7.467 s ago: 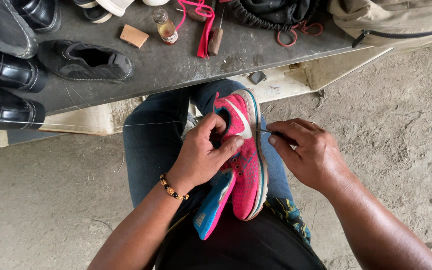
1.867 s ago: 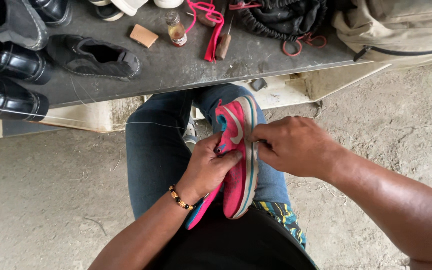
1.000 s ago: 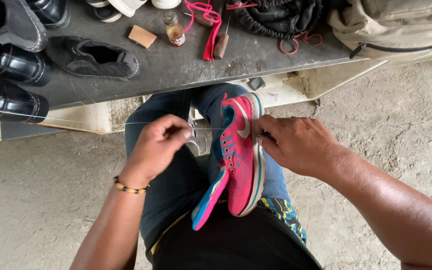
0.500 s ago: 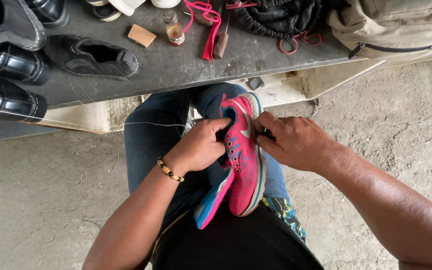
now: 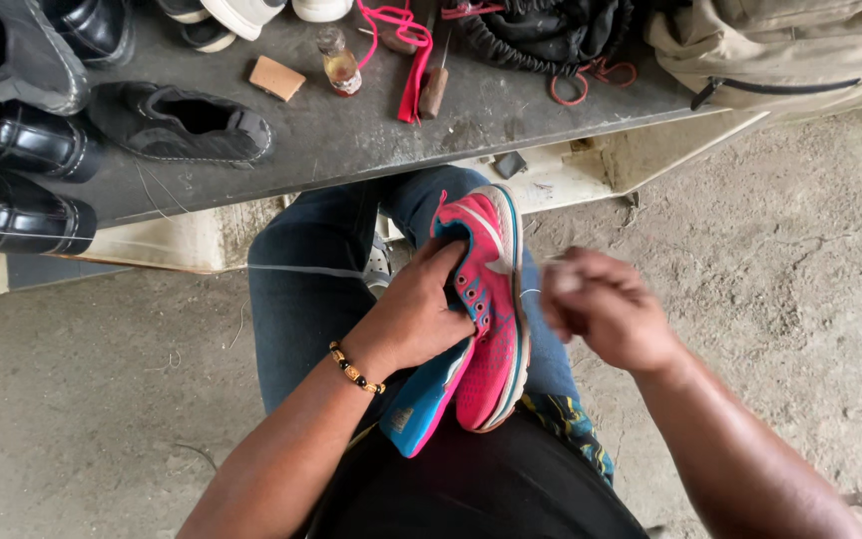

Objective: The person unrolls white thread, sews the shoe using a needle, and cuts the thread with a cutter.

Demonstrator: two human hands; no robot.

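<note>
Head-camera footage is centred on a pink sneaker [image 5: 491, 319], which is kept on its side on the lap, between the knees of a pair of blue jeans [image 5: 311, 299]. The left hand [image 5: 416, 319] is wrapped around the left side of the sneaker, the fingers pressed over its upper near the laces; a beaded bracelet [image 5: 355, 367] is worn on that wrist. The right hand [image 5: 606, 314] is seen just right of the sneaker, apart from it and blurred, the fingers curled in; whether anything is pinched in them cannot be told. A thin pale thread [image 5: 301, 269] is stretched leftwards from the sneaker across the left thigh, and a short bit of it shows at the sneaker's right edge. A blue insole [image 5: 421, 404] is seen sticking out from under the sneaker, toward the body. Beyond the sneaker, a dark worktop [image 5: 371, 130] is laid out with a black slip-on shoe [image 5: 182, 125], black leather shoes [image 5: 22, 170] further left, a small glass bottle [image 5: 339, 65], a tan block [image 5: 276, 78], a pink lace [image 5: 413, 60] and a wooden-handled awl [image 5: 436, 90]. A beige bag [image 5: 790, 50] is placed at the far right of the worktop, well apart from the sneaker.
</note>
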